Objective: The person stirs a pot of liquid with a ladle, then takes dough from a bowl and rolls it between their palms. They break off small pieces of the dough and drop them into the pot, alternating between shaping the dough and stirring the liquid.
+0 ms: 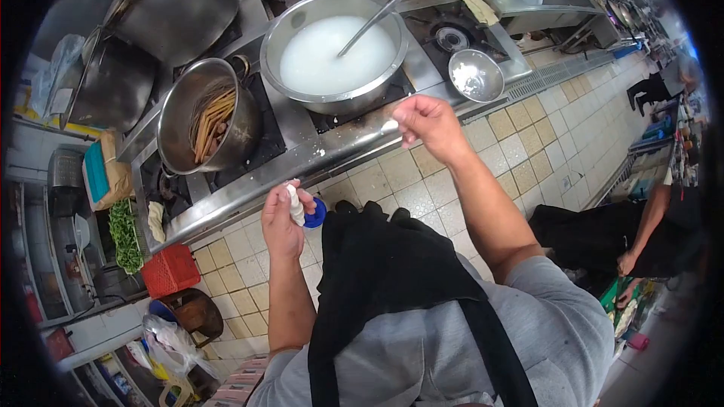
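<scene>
My left hand (282,218) is closed around a white, soft-looking lump (295,206) in front of the stove's edge. A round blue object (316,215) shows just beside it, partly hidden by the fingers. Raised past the front rim of a big metal bowl (402,53), my right hand (427,124) has its thumb and fingertips pinched together; what is in the pinch, if anything, I cannot tell. White milky liquid (320,49) fills much of that bowl, and a metal utensil handle (373,22) leans out of it. White bits are scattered along the steel front ledge (332,147).
On the left burner stands a pot (172,124) holding brown sticks. A small metal bowl (476,75) sits at the right end of the stove. Tall pots (185,7) fill the back left. A red basket (170,270) and leafy greens (125,234) are below. Another person (641,230) works at right.
</scene>
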### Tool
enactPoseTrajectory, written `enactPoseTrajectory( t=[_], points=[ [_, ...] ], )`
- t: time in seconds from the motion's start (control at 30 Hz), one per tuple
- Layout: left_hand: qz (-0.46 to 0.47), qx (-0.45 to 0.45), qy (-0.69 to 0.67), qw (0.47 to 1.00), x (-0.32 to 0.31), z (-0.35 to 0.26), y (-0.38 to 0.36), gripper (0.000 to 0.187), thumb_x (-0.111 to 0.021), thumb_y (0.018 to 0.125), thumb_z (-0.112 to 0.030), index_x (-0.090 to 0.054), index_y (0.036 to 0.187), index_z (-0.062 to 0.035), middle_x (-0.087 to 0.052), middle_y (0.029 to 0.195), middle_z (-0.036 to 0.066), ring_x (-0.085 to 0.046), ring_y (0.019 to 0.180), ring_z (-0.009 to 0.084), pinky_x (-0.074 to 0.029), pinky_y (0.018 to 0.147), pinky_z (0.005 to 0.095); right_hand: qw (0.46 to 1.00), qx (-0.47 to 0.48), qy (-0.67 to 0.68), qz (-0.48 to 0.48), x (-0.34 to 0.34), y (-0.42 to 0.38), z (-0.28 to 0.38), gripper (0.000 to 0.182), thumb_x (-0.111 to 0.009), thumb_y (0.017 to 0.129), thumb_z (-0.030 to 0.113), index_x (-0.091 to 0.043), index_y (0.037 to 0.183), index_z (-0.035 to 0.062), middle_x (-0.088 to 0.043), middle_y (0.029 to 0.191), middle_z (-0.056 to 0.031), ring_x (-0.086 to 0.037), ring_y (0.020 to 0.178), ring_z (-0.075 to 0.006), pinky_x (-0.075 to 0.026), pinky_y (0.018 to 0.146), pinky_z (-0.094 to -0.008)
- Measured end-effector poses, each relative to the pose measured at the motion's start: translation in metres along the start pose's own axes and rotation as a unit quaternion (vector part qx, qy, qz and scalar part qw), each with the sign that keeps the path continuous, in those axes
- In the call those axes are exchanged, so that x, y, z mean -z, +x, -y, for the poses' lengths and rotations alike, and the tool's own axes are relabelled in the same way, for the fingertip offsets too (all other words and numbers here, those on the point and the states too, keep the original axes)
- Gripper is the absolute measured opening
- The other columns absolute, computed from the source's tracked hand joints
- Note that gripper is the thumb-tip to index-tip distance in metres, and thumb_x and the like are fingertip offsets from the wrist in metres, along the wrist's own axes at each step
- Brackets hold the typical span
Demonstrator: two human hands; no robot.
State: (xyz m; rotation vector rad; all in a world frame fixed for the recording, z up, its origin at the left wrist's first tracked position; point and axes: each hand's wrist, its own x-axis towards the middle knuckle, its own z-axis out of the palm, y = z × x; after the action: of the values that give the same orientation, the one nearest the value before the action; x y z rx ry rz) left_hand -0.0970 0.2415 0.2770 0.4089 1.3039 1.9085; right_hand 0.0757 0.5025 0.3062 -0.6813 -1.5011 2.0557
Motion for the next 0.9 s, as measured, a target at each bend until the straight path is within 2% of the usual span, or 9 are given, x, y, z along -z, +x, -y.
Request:
enactPoseTrajectory(
  t=[0.2, 0.43, 0.5, 0.53, 0.67, 0.77, 0.83, 0.87, 0.9],
  points=[
    [0.051, -0.064, -0.082, 0.993, 0.018, -0.028, 0.013, 0.027, -0.048, 0.098, -0.021, -0.054, 0.115, -0.0007, -0.059, 0.093, 0.01, -0.055, 0.071, 0.0171, -0.043, 0.059, 0.0265, 0.989, 0.057, -0.136, 0.002, -0.003, 0.03, 0.03, 0.016, -0.059, 0.09, 0.005, -0.065, 0.104, -0.002, -0.069, 0.091, -0.0044, -0.056, 0.063, -0.0069, -0.049, 0.063, -0.0219],
    [0.069, -0.038, -0.122, 0.989, 0.039, -0.037, 0.039, 0.022, -0.054, 0.094, -0.011, -0.055, 0.113, -0.0005, -0.06, 0.096, 0.009, -0.057, 0.072, 0.0157, -0.045, 0.058, 0.0261, 0.945, 0.013, -0.323, -0.045, -0.022, 0.079, 0.048, 0.015, -0.068, 0.086, 0.013, -0.065, 0.093, 0.0001, -0.063, 0.073, -0.0017, -0.053, 0.062, -0.0081, -0.046, 0.059, -0.0235],
    [0.073, -0.034, -0.132, 0.988, 0.048, -0.039, 0.046, 0.022, -0.055, 0.093, -0.01, -0.056, 0.113, 0.0004, -0.06, 0.096, 0.009, -0.058, 0.072, 0.0157, -0.045, 0.058, 0.0261, 0.884, 0.039, -0.462, -0.061, -0.028, 0.09, 0.051, 0.011, -0.071, 0.083, 0.009, -0.064, 0.086, 0.0007, -0.06, 0.069, -0.0008, -0.054, 0.061, -0.0079, -0.045, 0.059, -0.0227],
    [0.085, -0.026, -0.108, 0.99, 0.054, -0.039, 0.048, 0.024, -0.054, 0.094, -0.012, -0.055, 0.115, 0.0, -0.059, 0.097, 0.008, -0.057, 0.073, 0.0158, -0.045, 0.059, 0.0267, 0.883, 0.059, -0.463, -0.057, -0.024, 0.099, 0.043, 0.013, -0.071, 0.082, 0.015, -0.069, 0.087, 0.0033, -0.066, 0.073, -0.009, -0.06, 0.068, -0.0167, -0.049, 0.067, -0.0301],
    [0.087, 0.002, -0.091, 0.992, 0.068, -0.041, 0.05, 0.025, -0.055, 0.093, -0.01, -0.056, 0.115, 0.002, -0.059, 0.095, 0.008, -0.057, 0.073, 0.0163, -0.045, 0.059, 0.0271, 0.857, 0.075, -0.508, -0.048, -0.024, 0.123, 0.025, 0.017, -0.068, 0.084, 0.015, -0.071, 0.097, 0.0052, -0.07, 0.087, -0.0154, -0.067, 0.081, -0.0246, -0.05, 0.076, -0.0329],
    [0.067, 0.007, -0.092, 0.993, 0.073, -0.042, 0.053, 0.025, -0.055, 0.092, -0.008, -0.057, 0.114, 0.0035, -0.059, 0.092, 0.008, -0.057, 0.071, 0.0166, -0.045, 0.059, 0.0268, 0.845, 0.026, -0.532, 0.036, -0.026, 0.144, 0.027, 0.023, -0.064, 0.085, 0.016, -0.07, 0.106, 0.0078, -0.068, 0.096, -0.0197, -0.066, 0.093, -0.0303, -0.05, 0.084, -0.0365],
    [0.039, 0.006, -0.11, 0.993, 0.076, -0.039, 0.054, 0.025, -0.055, 0.092, -0.008, -0.057, 0.114, 0.0039, -0.059, 0.092, 0.009, -0.057, 0.071, 0.0169, -0.045, 0.059, 0.0267, 0.749, 0.084, -0.657, -0.013, -0.021, 0.168, 0.029, 0.022, -0.063, 0.086, 0.015, -0.07, 0.105, 0.0083, -0.069, 0.094, -0.0188, -0.067, 0.093, -0.0297, -0.05, 0.086, -0.0365],
    [0.019, 0.0, -0.116, 0.993, 0.076, -0.039, 0.054, 0.025, -0.055, 0.093, -0.009, -0.057, 0.114, 0.0041, -0.059, 0.091, 0.009, -0.057, 0.07, 0.0168, -0.045, 0.059, 0.0268, 0.703, 0.056, -0.709, -0.005, -0.015, 0.184, 0.034, 0.027, -0.059, 0.087, 0.018, -0.069, 0.11, 0.011, -0.066, 0.111, -0.0158, -0.06, 0.11, -0.0307, -0.046, 0.095, -0.0419],
    [0.018, 0.0, -0.115, 0.993, 0.078, -0.04, 0.055, 0.025, -0.055, 0.093, -0.009, -0.057, 0.114, 0.0041, -0.059, 0.091, 0.009, -0.057, 0.07, 0.0168, -0.045, 0.059, 0.0268, 0.704, 0.056, -0.708, -0.003, -0.007, 0.199, 0.034, 0.027, -0.059, 0.087, 0.018, -0.069, 0.11, 0.011, -0.066, 0.111, -0.0158, -0.06, 0.11, -0.0307, -0.046, 0.095, -0.0419]
  ],
)
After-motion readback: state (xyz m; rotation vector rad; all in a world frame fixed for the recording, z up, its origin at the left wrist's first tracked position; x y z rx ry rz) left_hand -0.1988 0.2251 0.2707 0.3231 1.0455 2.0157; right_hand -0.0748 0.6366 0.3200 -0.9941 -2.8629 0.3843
